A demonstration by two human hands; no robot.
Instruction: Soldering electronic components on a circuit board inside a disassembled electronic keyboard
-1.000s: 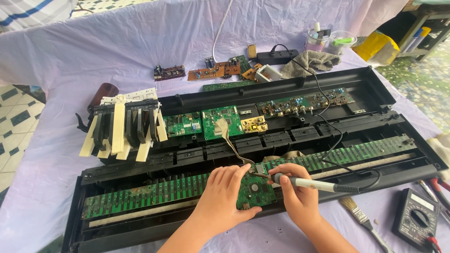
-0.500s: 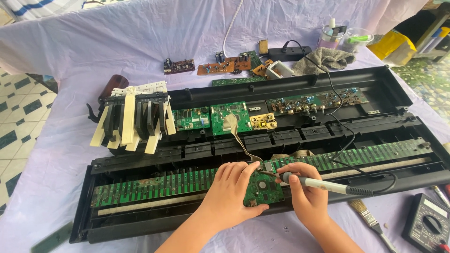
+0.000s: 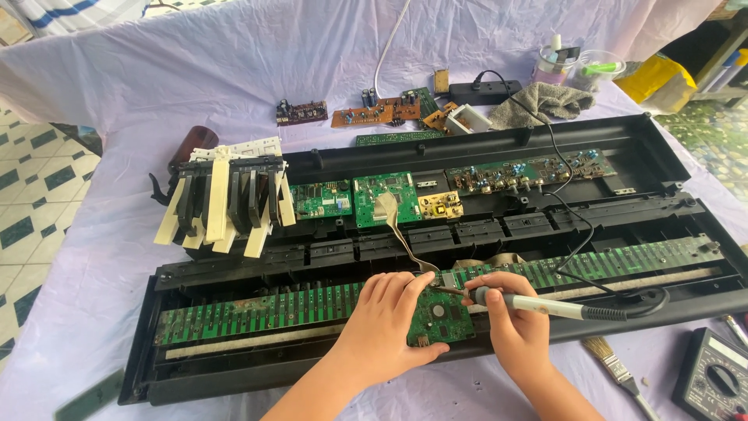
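An opened black keyboard case (image 3: 639,148) lies across the cloth-covered table. My left hand (image 3: 386,327) presses on a small green circuit board (image 3: 440,320) at the case's front edge. In my right hand (image 3: 514,327) I grip a soldering iron (image 3: 545,306), its tip touching the top of that board by a grey ribbon cable (image 3: 401,238). A long green contact strip (image 3: 257,316) runs along the case on both sides of my hands. Behind it sit green boards (image 3: 382,195) and a yellow one (image 3: 440,205).
A bundle of removed piano keys (image 3: 222,195) leans at the left of the case. Loose brown circuit boards (image 3: 374,115), a power strip (image 3: 483,90), a grey rag (image 3: 545,101) and cups (image 3: 557,66) lie behind. A brush (image 3: 615,370) and multimeter (image 3: 713,382) are at the right front.
The view has shifted slightly, showing more of the left side. Both hands stay on the small board with the iron tip at the same spot.
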